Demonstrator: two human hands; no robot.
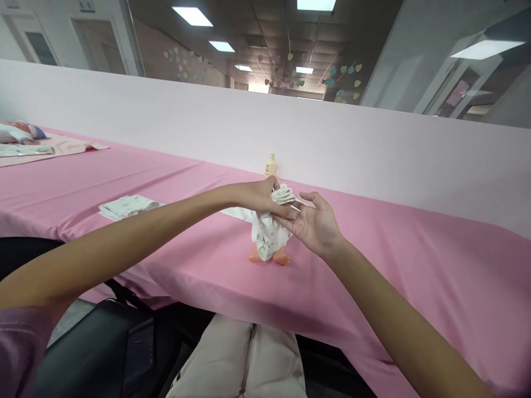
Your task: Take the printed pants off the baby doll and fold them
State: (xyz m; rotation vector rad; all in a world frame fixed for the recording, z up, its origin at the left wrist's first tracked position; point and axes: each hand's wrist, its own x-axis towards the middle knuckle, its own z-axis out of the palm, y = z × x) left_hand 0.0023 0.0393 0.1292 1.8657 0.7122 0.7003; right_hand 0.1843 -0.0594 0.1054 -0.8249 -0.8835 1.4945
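Observation:
A baby doll, its orange feet (282, 257) pointing toward me, lies on the pink-covered table. White patterned baby clothing (269, 235) covers its body, with a part spread out to the left. My left hand (262, 198) is closed on a gathered, bunched part of the clothing (284, 193) above the doll's chest. Palm up, my right hand (317, 225) is open to the right of it, fingers stretched toward the bunched cloth and meeting my left fingertips. The doll's head and arms are mostly hidden behind my hands.
A yellowish pump bottle (271, 165) stands behind the doll near the white wall. Folded patterned cloth (129, 206) lies to the left on the pink cover (199, 249). Another doll (19, 132) lies at far left beside a pink cloth. A black bag (103, 348) is below the table edge.

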